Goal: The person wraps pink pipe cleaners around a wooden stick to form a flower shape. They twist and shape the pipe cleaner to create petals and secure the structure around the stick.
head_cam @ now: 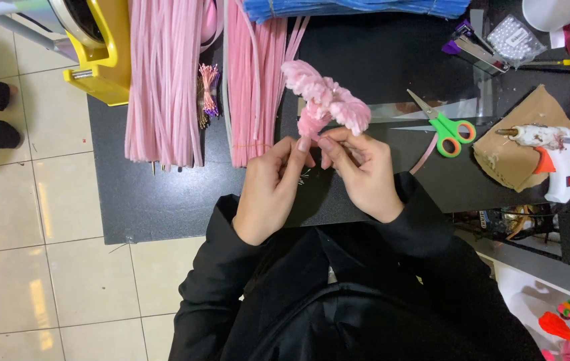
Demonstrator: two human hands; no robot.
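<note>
A fluffy pink flower made of chenille stems (325,100) is held above the black table (151,194). My left hand (271,187) pinches its base from the left with thumb and forefinger. My right hand (362,170) grips the same base from the right, fingertips touching the pink stem just under the petals. Both black sleeves reach up from the bottom of the view.
Bundles of light pink stems (165,80) and darker pink stems (255,87) lie at the back. Green-handled scissors (445,127), a white glue gun (549,150) on brown cardboard (512,160), a bag of pearl beads (513,39) and a yellow machine (101,50) surround them. Tiled floor lies left.
</note>
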